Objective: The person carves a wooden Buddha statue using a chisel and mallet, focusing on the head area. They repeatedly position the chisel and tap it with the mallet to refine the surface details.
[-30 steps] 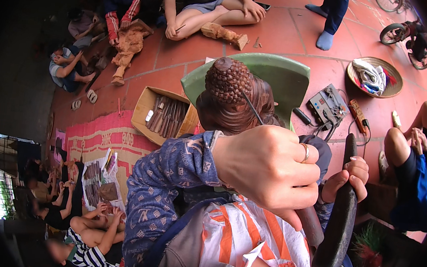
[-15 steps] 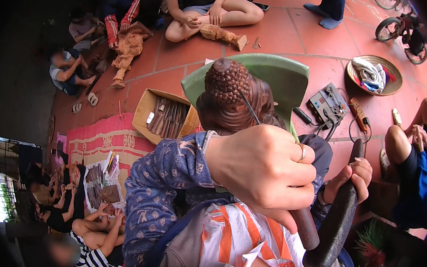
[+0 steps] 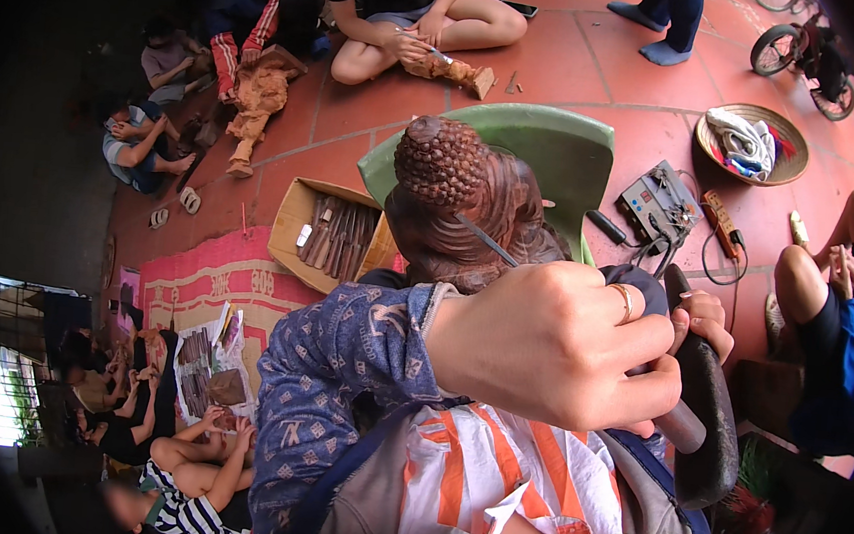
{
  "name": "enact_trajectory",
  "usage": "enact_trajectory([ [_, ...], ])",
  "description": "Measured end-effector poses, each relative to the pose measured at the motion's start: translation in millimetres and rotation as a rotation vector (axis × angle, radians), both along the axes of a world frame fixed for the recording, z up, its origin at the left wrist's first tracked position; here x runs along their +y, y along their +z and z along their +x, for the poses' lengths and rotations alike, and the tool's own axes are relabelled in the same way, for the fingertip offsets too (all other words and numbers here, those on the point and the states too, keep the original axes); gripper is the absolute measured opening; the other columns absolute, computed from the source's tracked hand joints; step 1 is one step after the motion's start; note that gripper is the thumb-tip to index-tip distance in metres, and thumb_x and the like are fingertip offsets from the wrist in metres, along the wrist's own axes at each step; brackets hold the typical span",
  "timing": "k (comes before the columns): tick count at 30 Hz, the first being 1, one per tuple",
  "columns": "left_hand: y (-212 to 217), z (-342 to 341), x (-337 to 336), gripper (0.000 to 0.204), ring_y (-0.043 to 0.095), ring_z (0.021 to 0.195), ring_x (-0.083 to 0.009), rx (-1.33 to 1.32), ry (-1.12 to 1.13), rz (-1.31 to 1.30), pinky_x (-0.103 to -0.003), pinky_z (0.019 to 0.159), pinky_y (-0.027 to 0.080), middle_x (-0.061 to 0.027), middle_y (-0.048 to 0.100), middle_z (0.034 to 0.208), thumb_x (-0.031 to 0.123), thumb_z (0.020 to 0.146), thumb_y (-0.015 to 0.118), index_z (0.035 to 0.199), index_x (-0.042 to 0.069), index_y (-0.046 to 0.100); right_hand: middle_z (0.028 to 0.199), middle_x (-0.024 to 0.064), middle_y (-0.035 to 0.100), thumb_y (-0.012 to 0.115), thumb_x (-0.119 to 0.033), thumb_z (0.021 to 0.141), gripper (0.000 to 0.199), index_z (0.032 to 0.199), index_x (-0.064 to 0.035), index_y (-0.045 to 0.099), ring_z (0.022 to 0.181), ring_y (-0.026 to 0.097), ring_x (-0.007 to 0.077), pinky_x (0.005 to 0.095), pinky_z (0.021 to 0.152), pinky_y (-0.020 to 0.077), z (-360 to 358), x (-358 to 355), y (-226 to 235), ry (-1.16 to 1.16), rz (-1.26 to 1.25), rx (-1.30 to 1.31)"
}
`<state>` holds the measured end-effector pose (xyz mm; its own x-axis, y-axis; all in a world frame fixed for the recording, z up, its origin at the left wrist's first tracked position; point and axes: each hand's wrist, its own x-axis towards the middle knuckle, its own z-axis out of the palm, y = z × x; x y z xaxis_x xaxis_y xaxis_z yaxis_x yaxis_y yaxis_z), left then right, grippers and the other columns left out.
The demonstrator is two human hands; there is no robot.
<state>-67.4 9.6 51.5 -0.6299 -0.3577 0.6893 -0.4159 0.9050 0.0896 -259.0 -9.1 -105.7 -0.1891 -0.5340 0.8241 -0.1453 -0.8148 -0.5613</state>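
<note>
just beyond hands point(image 3: 551, 342): wooden carving point(image 3: 461, 215), chisel point(image 3: 486, 240) touching.

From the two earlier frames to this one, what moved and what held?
The right hand tilted the dark mallet rightward, its head lower right. The left hand stays clenched on the chisel, tip against the wooden carved head. The green chair is unchanged.
</note>
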Motion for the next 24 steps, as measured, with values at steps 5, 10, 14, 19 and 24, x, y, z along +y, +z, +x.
enact_trajectory([
  [5,-1.2,-1.6,-12.9,0.033,0.048,0.054,-0.0111,0.016,0.000,0.011,-0.024,0.042,0.036,0.0022,0.044,0.065,0.041,0.067,0.069,0.076,0.011,0.058,0.082,0.0108,0.050,0.055,0.012,0.085,0.025,0.098,-0.0044,0.041,0.074,0.046,0.0184,0.0337,0.074,0.0403,-5.6,4.6,-15.8,0.123,0.205,-0.095],
  [10,-3.4,-1.6,-20.3,0.035,0.048,0.054,-0.0118,0.022,0.019,0.001,-0.025,0.043,0.038,0.0019,0.044,0.065,0.042,0.067,0.069,0.073,0.011,0.056,0.080,0.0092,0.049,0.056,0.012,0.085,0.024,0.096,-0.0038,0.041,0.071,0.045,0.0173,0.0327,0.072,0.0408,-6.8,-0.2,-21.0,0.095,0.196,-0.103],
  [14,-5.0,-1.8,-19.1,0.034,0.048,0.054,-0.0121,0.012,0.052,0.005,-0.025,0.043,0.038,0.0014,0.044,0.064,0.042,0.067,0.069,0.072,0.011,0.056,0.077,0.0070,0.048,0.057,0.002,0.086,0.016,0.094,-0.0040,0.044,0.067,0.045,0.0159,0.0323,0.067,0.0410,2.3,0.7,-11.0,0.071,0.260,-0.124],
  [19,9.6,-4.1,-19.3,0.035,0.058,0.059,-0.0174,0.017,0.128,0.042,-0.029,0.049,0.048,-0.0034,0.052,0.069,0.042,0.074,0.064,0.081,0.009,0.058,0.076,0.0061,0.048,0.058,-0.003,0.086,0.015,0.093,-0.0045,0.045,0.067,0.045,0.0152,0.0317,0.065,0.0407,-3.0,-6.0,16.3,0.019,0.335,-0.198],
  [24,11.1,-11.0,-24.8,0.035,0.059,0.057,-0.0178,0.046,0.269,0.050,-0.030,0.047,0.048,-0.0030,0.051,0.067,0.044,0.077,0.063,0.081,0.009,0.058,0.074,0.0060,0.049,0.057,0.000,0.085,0.015,0.092,-0.0045,0.045,0.065,0.045,0.0145,0.0307,0.063,0.0402,-16.2,-22.8,21.0,0.007,0.391,-0.135],
])
